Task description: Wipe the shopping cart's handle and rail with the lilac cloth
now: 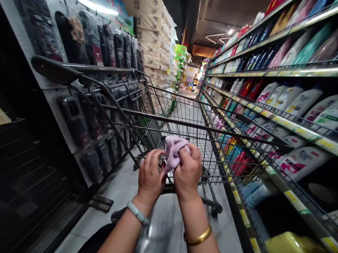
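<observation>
At lower centre, the person's left hand (151, 173) has curled fingers near the lilac cloth (172, 154); whether they grip it is unclear. The right hand (188, 171) pinches it; loose folds could snag on the cart's wire (233, 135) if pulled sideways.
</observation>
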Tool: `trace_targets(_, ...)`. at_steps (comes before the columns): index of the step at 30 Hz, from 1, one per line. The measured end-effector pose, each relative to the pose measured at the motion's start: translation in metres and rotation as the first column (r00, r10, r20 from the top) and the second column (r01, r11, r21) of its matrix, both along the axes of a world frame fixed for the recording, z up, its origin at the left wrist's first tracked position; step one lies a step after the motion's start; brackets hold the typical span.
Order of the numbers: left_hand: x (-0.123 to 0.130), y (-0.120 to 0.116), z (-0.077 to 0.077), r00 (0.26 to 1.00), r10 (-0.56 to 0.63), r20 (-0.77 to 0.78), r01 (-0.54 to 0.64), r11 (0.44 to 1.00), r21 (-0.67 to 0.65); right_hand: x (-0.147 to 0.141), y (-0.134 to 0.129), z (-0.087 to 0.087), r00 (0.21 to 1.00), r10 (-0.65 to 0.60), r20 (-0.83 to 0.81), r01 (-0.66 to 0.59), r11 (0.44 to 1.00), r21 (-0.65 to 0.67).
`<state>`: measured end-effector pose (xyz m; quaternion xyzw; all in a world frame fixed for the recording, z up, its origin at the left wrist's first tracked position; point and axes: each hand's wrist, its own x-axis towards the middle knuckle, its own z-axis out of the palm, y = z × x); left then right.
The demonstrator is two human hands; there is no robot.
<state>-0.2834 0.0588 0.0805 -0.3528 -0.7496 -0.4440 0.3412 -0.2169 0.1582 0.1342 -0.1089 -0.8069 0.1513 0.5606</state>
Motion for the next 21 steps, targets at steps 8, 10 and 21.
trace_targets(8, -0.007, -0.005, 0.007, 0.993, 0.108, -0.040, -0.106, 0.993, 0.056, -0.012, -0.001, 0.015, 0.996, -0.008, 0.090, -0.021, 0.948, 0.318)
trace_targets(10, -0.007, -0.007, 0.008, 0.996, 0.087, -0.013, -0.087, 0.996, 0.008, -0.011, 0.001, 0.019, 0.989, 0.002, 0.146, -0.046, 0.953, 0.299)
trace_targets(21, 0.000, -0.008, 0.025, 0.941, 0.021, 0.339, 0.051, 0.978, -0.204, -0.012, 0.020, 0.057, 0.974, -0.002, 0.228, -0.143, 0.774, 0.617)
